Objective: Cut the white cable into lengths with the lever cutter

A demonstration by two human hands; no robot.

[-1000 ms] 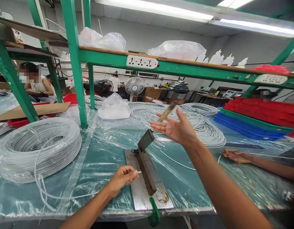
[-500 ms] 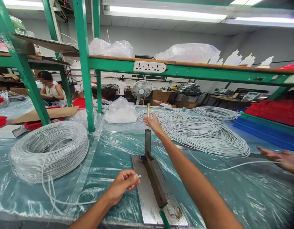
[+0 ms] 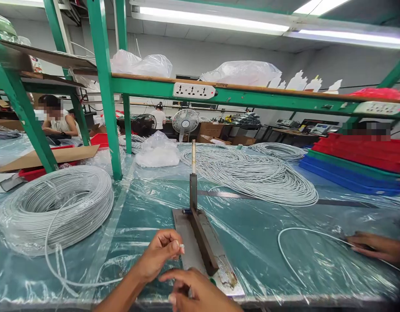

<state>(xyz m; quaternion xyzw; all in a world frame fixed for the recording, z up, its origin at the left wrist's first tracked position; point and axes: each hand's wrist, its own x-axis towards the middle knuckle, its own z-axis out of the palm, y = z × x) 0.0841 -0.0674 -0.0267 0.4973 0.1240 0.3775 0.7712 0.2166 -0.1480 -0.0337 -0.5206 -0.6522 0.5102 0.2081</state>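
My left hand (image 3: 162, 251) pinches a white cable, and only the cut end (image 3: 182, 246) pokes out past the thumb. The cable's length (image 3: 102, 284) trails left to the plastic-wrapped coil (image 3: 56, 210). Below and right of it, my right hand (image 3: 198, 290) is empty with its fingers apart, close to the left hand but not touching it. Just beyond both hands stands a metal lever tool (image 3: 203, 242) on a flat base plate (image 3: 230, 277), its handle (image 3: 193, 158) raised upright.
At the right, another person's hand (image 3: 378, 247) is on a loose length of white cable (image 3: 282, 247). A large spread of cable loops (image 3: 261, 173) lies behind, beside a metal ruler (image 3: 226, 195). Stacked red and blue trays (image 3: 352, 175) stand far right. A green shelf post (image 3: 105, 108) rises behind the coil.
My right hand has left the lever handle and come down beside my left hand. The other person's hand has lowered to the table, and the cable there lies in a new curve.
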